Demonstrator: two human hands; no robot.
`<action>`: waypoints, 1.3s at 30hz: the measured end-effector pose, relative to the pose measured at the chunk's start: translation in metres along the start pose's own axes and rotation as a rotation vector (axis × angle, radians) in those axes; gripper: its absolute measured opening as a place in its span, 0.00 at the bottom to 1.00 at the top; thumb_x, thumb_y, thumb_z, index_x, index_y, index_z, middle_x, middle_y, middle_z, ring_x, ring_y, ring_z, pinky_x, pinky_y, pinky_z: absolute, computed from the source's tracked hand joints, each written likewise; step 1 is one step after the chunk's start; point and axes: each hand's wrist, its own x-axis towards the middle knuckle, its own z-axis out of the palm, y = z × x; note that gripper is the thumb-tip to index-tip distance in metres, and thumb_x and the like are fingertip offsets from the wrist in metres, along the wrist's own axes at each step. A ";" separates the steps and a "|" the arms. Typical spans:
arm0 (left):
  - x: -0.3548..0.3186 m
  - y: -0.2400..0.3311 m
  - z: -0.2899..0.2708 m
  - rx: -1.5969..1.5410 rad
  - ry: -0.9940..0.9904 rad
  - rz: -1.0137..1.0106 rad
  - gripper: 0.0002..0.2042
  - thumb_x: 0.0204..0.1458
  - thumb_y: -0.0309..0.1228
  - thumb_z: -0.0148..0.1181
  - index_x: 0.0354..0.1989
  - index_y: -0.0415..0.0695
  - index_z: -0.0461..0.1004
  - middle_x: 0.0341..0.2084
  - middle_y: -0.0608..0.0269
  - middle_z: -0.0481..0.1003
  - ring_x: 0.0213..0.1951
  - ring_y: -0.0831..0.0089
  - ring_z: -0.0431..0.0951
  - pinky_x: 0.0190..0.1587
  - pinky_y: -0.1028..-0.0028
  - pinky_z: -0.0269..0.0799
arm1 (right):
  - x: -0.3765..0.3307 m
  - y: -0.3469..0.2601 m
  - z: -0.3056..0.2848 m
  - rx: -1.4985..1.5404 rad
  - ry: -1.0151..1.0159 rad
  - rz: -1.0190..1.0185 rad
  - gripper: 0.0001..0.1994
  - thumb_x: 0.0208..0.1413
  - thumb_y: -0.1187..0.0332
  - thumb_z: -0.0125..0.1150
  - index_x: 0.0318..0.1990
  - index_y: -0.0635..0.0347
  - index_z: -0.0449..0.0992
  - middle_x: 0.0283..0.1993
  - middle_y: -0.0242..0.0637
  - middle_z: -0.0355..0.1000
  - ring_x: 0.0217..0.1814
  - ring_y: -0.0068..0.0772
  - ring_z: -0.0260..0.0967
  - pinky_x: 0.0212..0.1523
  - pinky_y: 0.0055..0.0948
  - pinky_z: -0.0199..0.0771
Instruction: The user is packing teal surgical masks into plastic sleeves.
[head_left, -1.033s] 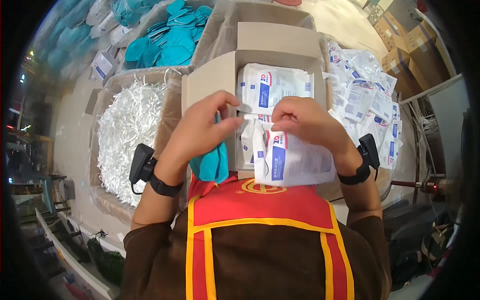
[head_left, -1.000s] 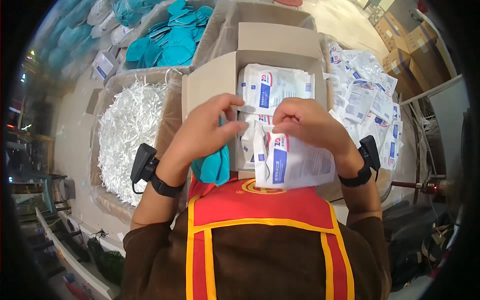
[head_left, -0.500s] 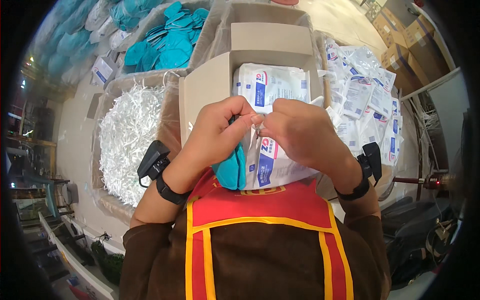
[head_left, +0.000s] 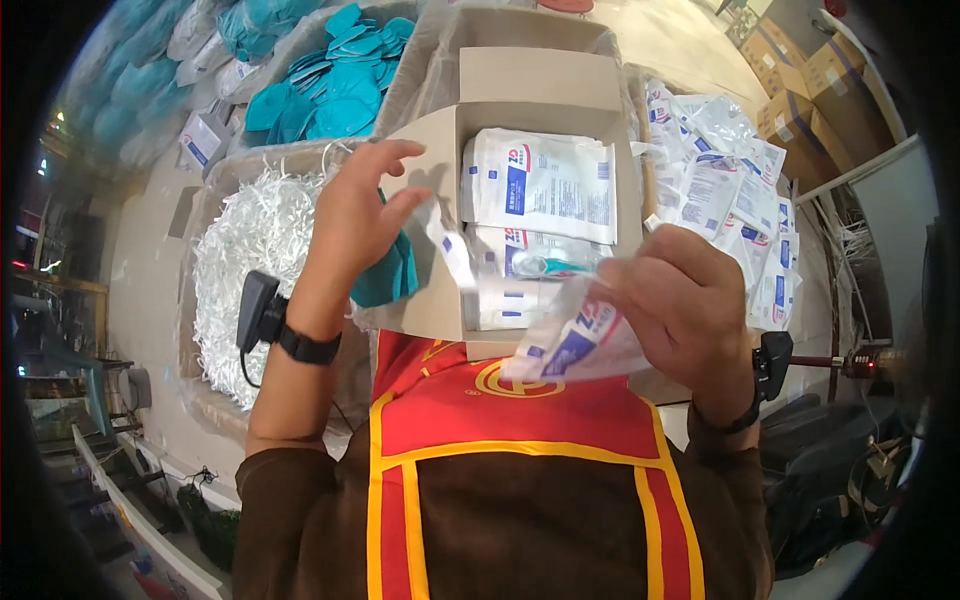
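Note:
My left hand (head_left: 365, 215) is raised at the left flap of an open cardboard box (head_left: 540, 80), thumb and forefinger apart. Under its palm hangs a folded teal mask (head_left: 392, 275), apparently held by the other fingers, which are hidden. A torn white strip (head_left: 452, 250) hangs just right of the thumb, seemingly in the air. My right hand (head_left: 685, 310) pinches a white printed packet (head_left: 585, 340), blurred and tilted, over the box's near right corner. Inside the box lie several white packets (head_left: 540, 185), and one with a clear window shows teal within.
White strips fill a lined carton (head_left: 250, 290) on the left. Teal masks (head_left: 345, 95) heap in another carton behind it. Sealed-looking white packets (head_left: 720, 190) pile up on the right. Brown cartons (head_left: 810, 100) stack at the far right, and stuffed bags (head_left: 150, 75) at the far left.
Both hands have parted from the box's middle. The left moved left with the teal mask, the right moved right and nearer with the packet. A white strip has come loose between them.

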 end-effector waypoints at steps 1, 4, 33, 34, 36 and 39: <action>0.000 0.018 -0.007 -0.056 -0.045 -0.001 0.14 0.42 0.24 0.66 0.41 0.42 0.78 0.29 0.62 0.72 0.32 0.71 0.71 0.35 0.74 0.66 | -0.001 0.008 0.002 0.043 -0.033 -0.002 0.07 0.43 0.77 0.69 0.31 0.65 0.77 0.22 0.36 0.64 0.21 0.35 0.64 0.20 0.29 0.60; -0.007 0.045 -0.025 -0.127 -0.215 0.200 0.15 0.43 0.24 0.64 0.43 0.42 0.77 0.32 0.61 0.75 0.35 0.67 0.74 0.38 0.73 0.68 | 0.006 0.006 0.008 0.107 -0.079 -0.007 0.07 0.42 0.76 0.69 0.31 0.63 0.77 0.22 0.36 0.63 0.21 0.34 0.63 0.19 0.30 0.60; -0.031 0.004 -0.047 -0.662 -0.119 -0.374 0.09 0.51 0.25 0.57 0.41 0.39 0.74 0.30 0.71 0.75 0.28 0.86 0.68 0.30 0.83 0.62 | 0.014 0.086 0.041 0.176 -0.103 0.341 0.09 0.55 0.66 0.57 0.28 0.62 0.72 0.27 0.41 0.66 0.32 0.43 0.65 0.34 0.33 0.65; -0.032 0.000 -0.044 -0.601 -0.089 -0.370 0.09 0.51 0.24 0.56 0.41 0.39 0.74 0.30 0.71 0.75 0.27 0.87 0.67 0.29 0.83 0.62 | 0.017 0.085 0.053 0.272 -0.174 0.433 0.10 0.57 0.66 0.55 0.28 0.62 0.71 0.28 0.42 0.66 0.34 0.45 0.65 0.35 0.35 0.65; -0.033 -0.007 -0.047 -0.489 -0.078 -0.377 0.09 0.51 0.24 0.57 0.41 0.39 0.74 0.33 0.70 0.75 0.26 0.87 0.66 0.28 0.82 0.62 | 0.016 0.091 0.075 0.271 -0.259 0.425 0.09 0.58 0.66 0.55 0.30 0.61 0.70 0.30 0.43 0.67 0.36 0.47 0.66 0.36 0.38 0.67; -0.033 -0.007 -0.055 -0.473 0.107 -0.365 0.10 0.51 0.24 0.57 0.42 0.39 0.74 0.37 0.66 0.76 0.25 0.86 0.67 0.29 0.84 0.63 | 0.016 0.095 0.089 0.089 -0.323 0.208 0.09 0.58 0.62 0.55 0.35 0.58 0.72 0.34 0.44 0.69 0.40 0.49 0.70 0.41 0.43 0.70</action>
